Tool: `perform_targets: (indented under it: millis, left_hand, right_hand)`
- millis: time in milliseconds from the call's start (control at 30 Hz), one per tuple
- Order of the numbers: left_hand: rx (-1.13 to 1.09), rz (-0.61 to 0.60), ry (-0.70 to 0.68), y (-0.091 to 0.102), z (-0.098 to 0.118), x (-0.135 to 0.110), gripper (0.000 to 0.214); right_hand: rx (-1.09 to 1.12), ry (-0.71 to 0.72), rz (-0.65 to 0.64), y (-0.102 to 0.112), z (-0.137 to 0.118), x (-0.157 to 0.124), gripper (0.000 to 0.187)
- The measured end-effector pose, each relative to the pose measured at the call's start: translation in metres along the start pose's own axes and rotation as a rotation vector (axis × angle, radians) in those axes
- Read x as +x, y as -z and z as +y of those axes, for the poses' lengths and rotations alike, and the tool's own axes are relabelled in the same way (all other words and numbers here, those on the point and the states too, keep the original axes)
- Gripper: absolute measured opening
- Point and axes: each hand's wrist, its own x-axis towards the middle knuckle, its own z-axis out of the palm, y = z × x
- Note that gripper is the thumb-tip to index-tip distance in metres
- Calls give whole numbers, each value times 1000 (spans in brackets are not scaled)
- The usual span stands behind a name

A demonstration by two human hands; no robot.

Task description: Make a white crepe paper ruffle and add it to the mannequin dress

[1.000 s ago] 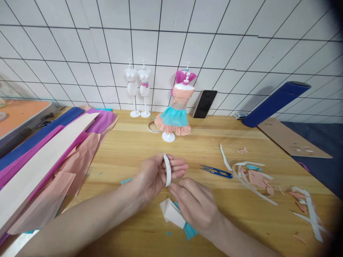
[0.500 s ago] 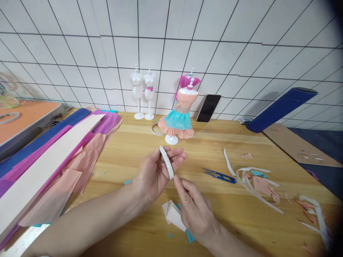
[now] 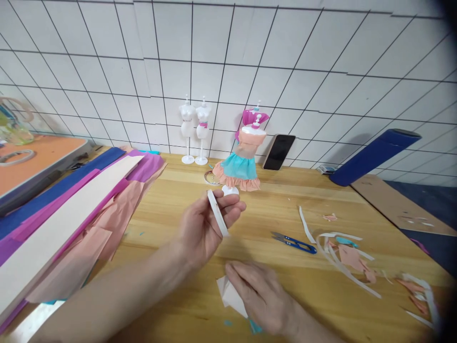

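My left hand (image 3: 203, 228) holds a thin white roll of tape (image 3: 217, 213) upright above the wooden table (image 3: 178, 200), fingers curled round it. My right hand (image 3: 264, 300) lies lower, near the front edge, blurred, its fingers resting on a folded white paper piece (image 3: 228, 297) that covers a bit of teal paper (image 3: 255, 326). Blue thread snips (image 3: 294, 243) lie to the right of the hands. Behind the tape stands a small mannequin (image 3: 244, 157) dressed in a peach and teal paper dress.
Long sheets of blue, purple, white and peach crepe paper (image 3: 71, 205) cover the left side. Two bare white mannequins (image 3: 194, 128) and a black phone (image 3: 278, 151) stand by the tiled wall. Paper strips and scraps (image 3: 350, 257) litter the right. A blue roll (image 3: 371, 157) lies at the far right.
My right hand has left the tape roll and dropped down onto the folded white paper. My left hand has lifted the roll a little higher.
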Motion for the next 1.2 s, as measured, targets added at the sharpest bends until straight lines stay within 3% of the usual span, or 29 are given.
perform_targets:
  millis: [133, 233, 367, 633, 900, 1100, 1200]
  left_hand:
    - [268, -202, -85, 5, -2, -1, 38]
    - [401, -222, -68, 8, -9, -1, 33]
    - [518, -156, -99, 8, -12, -2, 28]
    - [694, -175, -214, 14, -13, 2, 30]
    - [396, -36, -38, 9, -11, 5, 34]
    - [309, -36, 36, 9, -8, 9, 37]
    - [320, -29, 23, 10, -9, 10, 37]
  right_hand:
    - [86, -337, 163, 31, -9, 32, 33]
    - [91, -482, 224, 43, -2, 60, 27]
    - [146, -497, 123, 41, 15, 77, 17]
    - [78, -460, 47, 35, 20, 72, 15]
    - [92, -300, 50, 20, 19, 59, 17]
    - [308, -460, -19, 30, 13, 54, 15]
    - [302, -502, -20, 29, 14, 56, 15]
